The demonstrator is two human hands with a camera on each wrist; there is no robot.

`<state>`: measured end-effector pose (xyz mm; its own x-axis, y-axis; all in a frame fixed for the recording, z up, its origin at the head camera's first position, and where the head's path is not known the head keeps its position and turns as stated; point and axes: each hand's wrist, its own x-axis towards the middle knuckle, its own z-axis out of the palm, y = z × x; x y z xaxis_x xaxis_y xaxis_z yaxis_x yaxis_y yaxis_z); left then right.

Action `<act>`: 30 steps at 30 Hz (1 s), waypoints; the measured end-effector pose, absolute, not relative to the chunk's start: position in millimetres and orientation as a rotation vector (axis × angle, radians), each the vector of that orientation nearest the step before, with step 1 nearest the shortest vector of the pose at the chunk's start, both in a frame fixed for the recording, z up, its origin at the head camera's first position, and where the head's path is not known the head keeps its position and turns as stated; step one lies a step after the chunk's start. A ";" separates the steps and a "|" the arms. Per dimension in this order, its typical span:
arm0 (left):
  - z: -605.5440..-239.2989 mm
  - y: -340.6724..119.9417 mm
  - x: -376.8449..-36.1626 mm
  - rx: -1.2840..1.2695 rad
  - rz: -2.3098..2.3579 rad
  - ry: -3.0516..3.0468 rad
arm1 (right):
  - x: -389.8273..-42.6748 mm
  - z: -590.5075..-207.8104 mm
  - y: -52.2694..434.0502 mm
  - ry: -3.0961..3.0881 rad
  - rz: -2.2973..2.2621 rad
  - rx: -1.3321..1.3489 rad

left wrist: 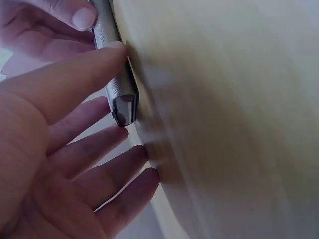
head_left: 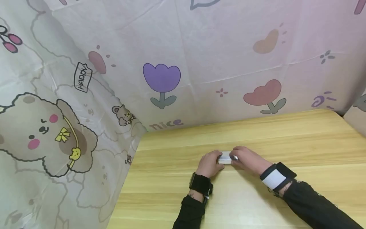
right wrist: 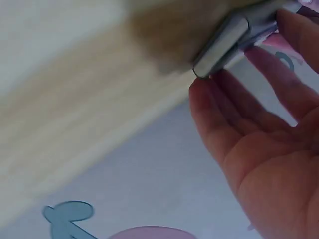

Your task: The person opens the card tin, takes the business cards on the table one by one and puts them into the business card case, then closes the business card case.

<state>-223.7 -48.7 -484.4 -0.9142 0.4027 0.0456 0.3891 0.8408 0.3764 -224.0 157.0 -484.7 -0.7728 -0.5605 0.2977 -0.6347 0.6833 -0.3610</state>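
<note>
A small silver-grey hard case [head_left: 225,161], shaped like a glasses case, lies on the wooden table between the two hands. A dark seam runs along its length in the head view. At its left end the left hand [head_left: 210,163] grips it; in the left wrist view the thumb presses one face of the case [left wrist: 117,82], with fingers on the far side. The right hand [head_left: 248,159] holds the other end. In the right wrist view the fingers of the right hand [right wrist: 279,154] curl at the case's pale end [right wrist: 222,48]. What is inside the case is hidden.
The wooden table [head_left: 171,187] spreads around the hands, its back edge against a printed cloth [head_left: 206,63] with flowers and hearts. A cloth with a bear print [head_left: 43,136] hangs along the left. Both wrists wear black straps [head_left: 200,183].
</note>
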 end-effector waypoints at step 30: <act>-486.0 -48.7 -227.6 0.616 0.681 2.997 | -256.9 -451.9 139.9 -2.940 0.308 1.293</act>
